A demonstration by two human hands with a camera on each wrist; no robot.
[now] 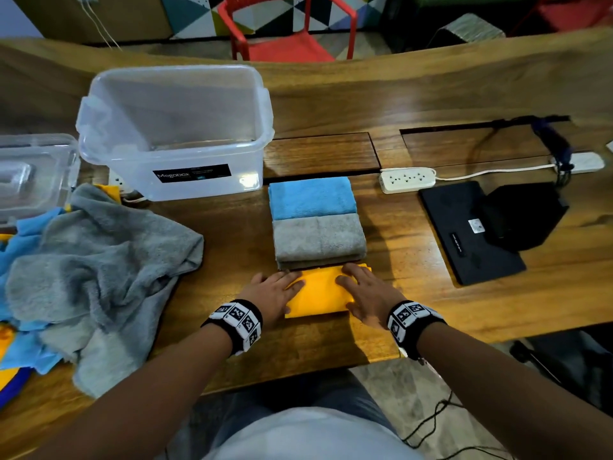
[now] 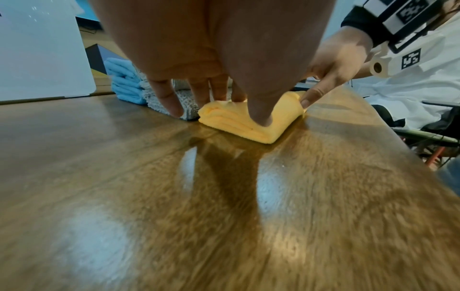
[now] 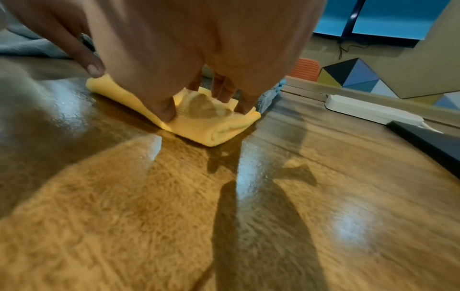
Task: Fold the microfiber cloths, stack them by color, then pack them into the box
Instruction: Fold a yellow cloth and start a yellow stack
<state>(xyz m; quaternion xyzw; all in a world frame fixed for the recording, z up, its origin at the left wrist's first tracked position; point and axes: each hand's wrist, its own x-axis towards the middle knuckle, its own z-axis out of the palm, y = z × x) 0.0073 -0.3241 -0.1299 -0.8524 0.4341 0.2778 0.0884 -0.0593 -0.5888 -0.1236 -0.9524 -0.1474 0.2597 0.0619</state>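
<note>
Left hand (image 1: 273, 295) lies flat on the left end of the folded yellow cloth (image 1: 318, 293), fingers straight and spread, pressing down; in the left wrist view its thumb pushes into the cloth's near edge and one finger touches the table beside the grey stack. Right hand (image 1: 363, 293) sits on the right end of the same cloth, fingers extended and pressing, holding nothing; the right wrist view shows its fingertips (image 3: 225, 96) on the top fold and the thumb down at the near edge. Yellow cloth is a multi-layer rectangle at 6 o'clock on the wooden table (image 1: 431, 307), close to the near edge. Touching it at 12 o'clock is the folded grey cloth stack (image 1: 319, 240), and touching that, further toward 12, the folded blue cloth stack (image 1: 311, 197); the three form a straight column. At 10 o'clock from the hands stands the clear plastic box (image 1: 175, 127), open, with a black label on its front, nothing visible inside. At 9 o'clock lies the heap of unfolded cloths (image 1: 93, 260), grey on top with blue and yellow showing under it. Clear lid (image 1: 33, 174) rests at far 9 to 10 o'clock beside the box. At 2 o'clock a white power strip (image 1: 407, 179) lies near a black flat device (image 1: 464, 234). Red chair (image 1: 285, 28) stands beyond the table at 12 o'clock.
</note>
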